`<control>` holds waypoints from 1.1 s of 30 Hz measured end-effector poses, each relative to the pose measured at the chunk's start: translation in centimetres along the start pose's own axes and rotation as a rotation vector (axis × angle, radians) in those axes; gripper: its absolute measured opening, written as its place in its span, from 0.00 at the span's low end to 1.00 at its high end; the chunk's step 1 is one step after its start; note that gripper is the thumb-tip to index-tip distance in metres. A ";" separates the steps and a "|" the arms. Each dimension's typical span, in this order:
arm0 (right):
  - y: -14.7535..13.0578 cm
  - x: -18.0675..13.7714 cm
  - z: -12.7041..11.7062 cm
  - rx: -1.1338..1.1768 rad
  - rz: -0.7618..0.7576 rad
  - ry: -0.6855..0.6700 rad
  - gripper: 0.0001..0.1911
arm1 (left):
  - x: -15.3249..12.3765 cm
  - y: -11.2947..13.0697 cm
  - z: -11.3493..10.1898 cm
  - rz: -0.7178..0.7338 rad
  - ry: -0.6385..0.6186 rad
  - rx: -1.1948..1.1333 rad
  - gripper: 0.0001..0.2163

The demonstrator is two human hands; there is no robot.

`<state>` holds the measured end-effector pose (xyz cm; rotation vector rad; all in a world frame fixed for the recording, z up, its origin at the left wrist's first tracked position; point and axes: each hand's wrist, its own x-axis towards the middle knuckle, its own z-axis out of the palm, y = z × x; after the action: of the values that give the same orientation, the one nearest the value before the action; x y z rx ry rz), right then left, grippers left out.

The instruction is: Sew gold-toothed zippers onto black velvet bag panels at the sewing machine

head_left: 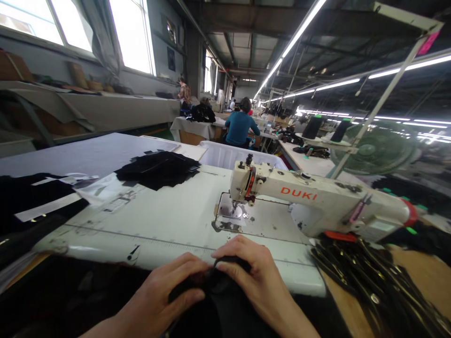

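Note:
My left hand [169,291] and my right hand [253,277] meet at the near edge of the sewing table, fingers curled and pinching a piece of black fabric [218,300] between them. The fabric hangs down toward my lap. Beyond my hands stands a white sewing machine [317,202] marked DUKI, its needle plate [232,213] bare and about a hand's length ahead of my fingers.
A stack of black cut pieces [158,169] lies on the table at the far left. Black zippers [373,281] are heaped at the right. A white bin [232,155] and a green fan [373,150] stand behind. A person in a blue top [241,126] sits ahead.

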<state>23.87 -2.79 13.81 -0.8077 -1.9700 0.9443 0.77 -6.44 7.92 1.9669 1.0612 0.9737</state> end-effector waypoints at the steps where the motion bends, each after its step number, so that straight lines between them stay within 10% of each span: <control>1: -0.1 -0.1 0.2 0.012 -0.007 -0.002 0.06 | 0.0 0.1 0.7 -0.021 0.061 -0.037 0.08; 16: -0.8 -1.7 -2.1 0.049 0.177 0.105 0.20 | 1.5 1.6 2.9 -0.350 0.134 -0.576 0.14; 33: -1.0 -2.5 -2.2 -0.146 0.377 0.087 0.04 | 2.8 2.4 2.6 -0.407 0.019 -0.623 0.16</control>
<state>26.74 -4.51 14.57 -1.3143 -1.8611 0.9646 4.92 -5.56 9.51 1.1853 0.9653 0.9466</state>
